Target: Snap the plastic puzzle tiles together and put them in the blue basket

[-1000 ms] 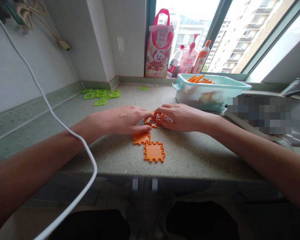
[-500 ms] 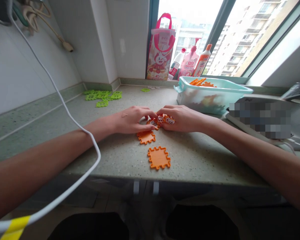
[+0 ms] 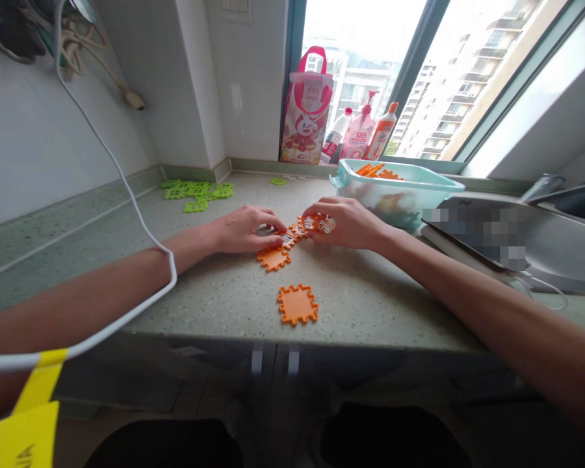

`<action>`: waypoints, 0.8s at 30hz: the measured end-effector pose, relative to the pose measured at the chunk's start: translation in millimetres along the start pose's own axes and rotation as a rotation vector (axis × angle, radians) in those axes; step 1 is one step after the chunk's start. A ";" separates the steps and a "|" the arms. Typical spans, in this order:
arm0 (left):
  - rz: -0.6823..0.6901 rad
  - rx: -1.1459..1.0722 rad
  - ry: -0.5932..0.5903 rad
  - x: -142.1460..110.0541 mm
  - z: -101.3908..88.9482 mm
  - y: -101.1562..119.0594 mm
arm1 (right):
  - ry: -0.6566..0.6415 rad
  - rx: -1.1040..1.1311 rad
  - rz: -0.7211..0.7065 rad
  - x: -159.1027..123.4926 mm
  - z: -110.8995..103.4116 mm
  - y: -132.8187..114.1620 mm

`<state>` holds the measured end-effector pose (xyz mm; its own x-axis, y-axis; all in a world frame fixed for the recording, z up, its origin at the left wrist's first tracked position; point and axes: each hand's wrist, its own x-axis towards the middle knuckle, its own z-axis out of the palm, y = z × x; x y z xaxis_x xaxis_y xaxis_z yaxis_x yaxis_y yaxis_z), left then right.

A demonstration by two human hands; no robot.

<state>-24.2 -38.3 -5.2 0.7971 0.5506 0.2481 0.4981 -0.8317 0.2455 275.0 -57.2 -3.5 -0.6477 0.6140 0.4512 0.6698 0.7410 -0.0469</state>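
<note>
My left hand (image 3: 241,229) rests on the counter with its fingers curled and pinched on an orange grid tile (image 3: 287,238). My right hand (image 3: 347,223) is closed on other orange grid tiles (image 3: 316,224) that meet the left hand's tile. Just below the left fingers lies a solid orange notched tile (image 3: 273,257). A larger orange notched tile (image 3: 298,303) lies alone nearer the counter's front edge.
A teal bin (image 3: 419,190) with orange pieces stands behind my right hand. Green tiles (image 3: 197,192) lie at the back left. A pink bag (image 3: 306,110) and bottles (image 3: 370,133) stand at the window. A white cable (image 3: 127,195) crosses my left forearm. A blurred flat device (image 3: 472,227) lies right.
The view has tilted and shifted slightly. Both hands stay together on the orange tiles, with the right hand lifted a little and its tiles more visible.
</note>
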 end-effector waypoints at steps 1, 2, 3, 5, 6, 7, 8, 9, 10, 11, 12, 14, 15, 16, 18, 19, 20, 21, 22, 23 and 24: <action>-0.011 0.013 0.004 -0.2 -1.1 -1.8 | 0.029 0.007 0.003 0.1 -0.8 1.5; -0.025 0.028 0.009 -0.2 -2.2 -3.7 | 0.053 0.013 0.005 0.1 -1.3 2.7; -0.042 0.044 0.018 -0.2 -3.0 -5.4 | 0.068 0.017 0.007 0.1 -1.4 3.6; -0.070 0.075 0.037 0.0 -3.9 -8.1 | 0.068 0.022 0.009 0.2 0.0 5.2; -0.078 0.085 0.050 0.1 -3.8 -8.9 | 0.052 0.023 0.010 0.2 1.3 6.0; -0.080 0.086 0.065 0.2 -3.4 -9.5 | 0.024 0.023 0.009 0.3 3.0 6.6; -0.075 0.077 0.076 0.3 -2.8 -9.9 | -0.011 0.024 0.006 0.3 4.9 7.4; -0.061 0.059 0.079 0.4 -2.0 -10.2 | -0.048 0.032 0.003 0.3 6.8 8.1; -0.042 0.036 0.074 0.6 -1.2 -10.7 | -0.080 0.046 0.002 0.3 8.6 8.9; -0.023 0.014 0.063 0.8 -0.5 -11.4 | -0.105 0.063 0.003 0.3 10.2 9.7; -0.008 -0.001 0.047 1.0 -0.1 -12.4 | -0.119 0.083 0.007 0.3 11.4 10.5; -0.002 0.002 0.024 1.1 -0.6 -15.6 | -0.126 0.113 0.023 0.2 12.8 12.1; -0.013 0.017 0.022 0.9 -1.7 -17.6 | -0.129 0.119 0.034 0.2 13.0 12.7; -0.029 0.035 0.023 0.4 -3.2 -19.9 | -0.136 0.120 0.043 0.4 13.0 13.3; -0.067 0.069 0.026 -1.3 -7.5 -24.7 | -0.156 0.113 0.062 0.8 12.4 14.0; -0.085 0.084 0.024 -2.5 -9.8 -27.2 | -0.163 0.106 0.070 1.0 12.0 14.3; -0.104 0.095 0.021 -3.6 -12.1 -29.6 | -0.167 0.100 0.076 1.3 11.5 14.4; -0.124 0.102 0.016 -4.7 -14.1 -31.8 | -0.167 0.095 0.082 1.5 11.1 14.5; -0.148 0.102 0.012 -5.6 -15.6 -33.9 | -0.163 0.090 0.088 1.7 10.7 14.6; -0.176 0.096 0.009 -6.3 -16.7 -35.8 | -0.160 0.086 0.094 1.8 10.4 14.7; -0.204 0.083 0.010 -6.8 -17.3 -37.4 | -0.157 0.084 0.100 1.9 10.2 14.8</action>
<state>-54.2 -9.7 0.2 0.6737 0.7085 0.2102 0.6754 -0.7057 0.2139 280.0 -42.3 -12.4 -0.6329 0.7153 0.2963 0.7050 0.6906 -0.1615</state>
